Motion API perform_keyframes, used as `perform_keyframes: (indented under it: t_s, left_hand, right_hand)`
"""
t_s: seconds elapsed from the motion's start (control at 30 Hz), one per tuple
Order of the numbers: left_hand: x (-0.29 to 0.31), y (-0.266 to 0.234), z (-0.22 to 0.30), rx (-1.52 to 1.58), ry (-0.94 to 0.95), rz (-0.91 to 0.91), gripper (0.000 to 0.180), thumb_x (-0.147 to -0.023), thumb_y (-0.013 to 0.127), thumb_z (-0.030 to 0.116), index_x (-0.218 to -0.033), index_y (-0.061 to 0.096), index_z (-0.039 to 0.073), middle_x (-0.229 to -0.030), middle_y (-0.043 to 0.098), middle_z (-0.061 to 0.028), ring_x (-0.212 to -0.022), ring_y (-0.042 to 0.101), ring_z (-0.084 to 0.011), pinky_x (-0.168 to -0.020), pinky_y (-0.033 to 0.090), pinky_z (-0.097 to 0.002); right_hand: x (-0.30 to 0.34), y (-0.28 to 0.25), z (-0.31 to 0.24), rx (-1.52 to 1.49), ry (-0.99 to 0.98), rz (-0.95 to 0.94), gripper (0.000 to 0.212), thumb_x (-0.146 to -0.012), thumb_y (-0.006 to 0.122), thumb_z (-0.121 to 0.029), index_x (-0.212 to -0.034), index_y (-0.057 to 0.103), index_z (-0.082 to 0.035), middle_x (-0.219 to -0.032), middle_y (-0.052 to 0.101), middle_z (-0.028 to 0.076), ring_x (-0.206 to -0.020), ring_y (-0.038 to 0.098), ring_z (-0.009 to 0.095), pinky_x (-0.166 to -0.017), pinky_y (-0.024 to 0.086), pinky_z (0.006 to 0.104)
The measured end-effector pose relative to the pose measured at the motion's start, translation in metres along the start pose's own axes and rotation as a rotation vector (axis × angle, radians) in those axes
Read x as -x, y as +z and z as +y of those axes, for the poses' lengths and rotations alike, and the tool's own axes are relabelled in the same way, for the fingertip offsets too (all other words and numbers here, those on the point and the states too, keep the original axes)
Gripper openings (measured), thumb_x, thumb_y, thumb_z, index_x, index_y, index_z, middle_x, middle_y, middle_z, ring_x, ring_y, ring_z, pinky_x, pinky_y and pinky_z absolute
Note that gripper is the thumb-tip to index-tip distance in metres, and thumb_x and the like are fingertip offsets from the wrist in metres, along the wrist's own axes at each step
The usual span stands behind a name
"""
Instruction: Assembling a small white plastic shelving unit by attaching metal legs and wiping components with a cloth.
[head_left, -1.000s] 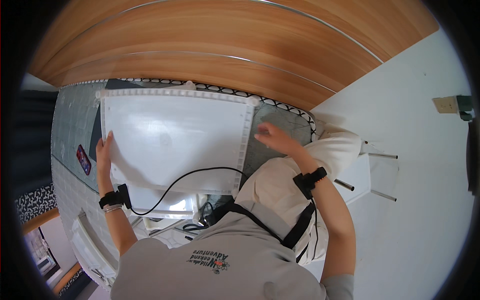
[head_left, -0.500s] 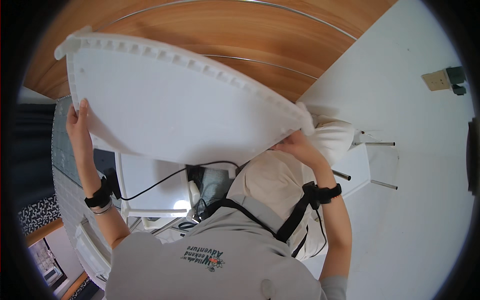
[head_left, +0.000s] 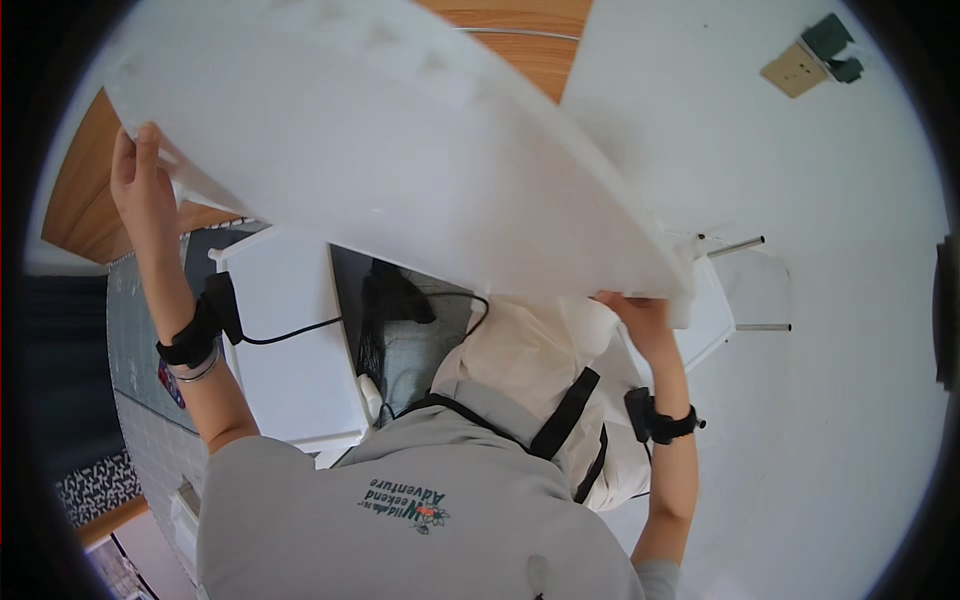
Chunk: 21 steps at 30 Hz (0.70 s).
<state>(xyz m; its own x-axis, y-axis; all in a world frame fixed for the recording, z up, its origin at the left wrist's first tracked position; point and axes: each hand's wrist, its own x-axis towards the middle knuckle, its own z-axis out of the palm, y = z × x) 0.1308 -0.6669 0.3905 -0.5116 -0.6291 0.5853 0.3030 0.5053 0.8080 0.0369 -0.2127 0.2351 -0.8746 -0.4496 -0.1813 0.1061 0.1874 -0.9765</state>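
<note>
A large white flat panel [head_left: 400, 150] with a notched edge fills the top of the view, lifted and tilted close to the camera. My left hand [head_left: 138, 170] grips its left edge, thumb over the rim. At the right, my right hand [head_left: 635, 310] holds the panel's lower right corner from beneath. Both wrists wear black bands. Below the panel a white box-like unit [head_left: 290, 350] with a black cable [head_left: 290, 332] stands in front of me.
A grey patterned mat [head_left: 130, 340] lies at the left, on a wooden floor [head_left: 85, 200]. A white wall [head_left: 820, 300] with a socket [head_left: 795, 68] is at the right. Metal pegs [head_left: 735, 247] stick out by a white piece near my right hand.
The white panel has gone from lying flat on the mat to being raised high and tilted toward the camera. Both hands rose with it.
</note>
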Motion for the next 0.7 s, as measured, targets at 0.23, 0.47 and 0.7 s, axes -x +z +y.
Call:
perform_keyframes:
  t_s: [0.23,0.47,0.7]
  left_hand:
    - [-0.01,-0.003,-0.004,-0.458,0.402,-0.139,0.037,-0.084,0.05,0.016,-0.117,0.043,-0.001,-0.102,0.052,-0.0089,-0.09,0.051,-0.0114,-0.077,0.042,-0.0237]
    - [0.018,0.014,-0.036,0.161,-0.133,-0.151,0.04,-0.086,0.046,0.022,-0.12,0.038,0.003,-0.115,0.044,-0.0149,-0.109,0.044,-0.0216,-0.091,0.039,-0.0328]
    - [0.054,0.078,-0.074,0.455,-0.496,-0.162,0.034,-0.086,0.044,0.022,-0.115,0.043,0.003,-0.113,0.047,-0.0136,-0.107,0.045,-0.0212,-0.092,0.038,-0.0329]
  right_hand:
    - [-0.005,0.027,0.032,-0.013,-0.351,0.13,0.019,-0.08,0.054,-0.002,-0.099,0.051,0.0,-0.096,0.058,0.012,-0.086,0.055,0.018,-0.079,0.045,0.0288]
    - [0.006,-0.018,0.031,0.025,-0.697,0.284,0.02,-0.085,0.047,-0.011,-0.099,0.051,0.002,-0.104,0.056,0.021,-0.097,0.055,0.027,-0.085,0.043,0.0347]
    - [0.095,-0.092,0.011,0.268,-0.549,0.485,0.022,-0.079,0.052,-0.008,-0.098,0.053,0.004,-0.105,0.055,0.021,-0.099,0.054,0.029,-0.087,0.043,0.0356]
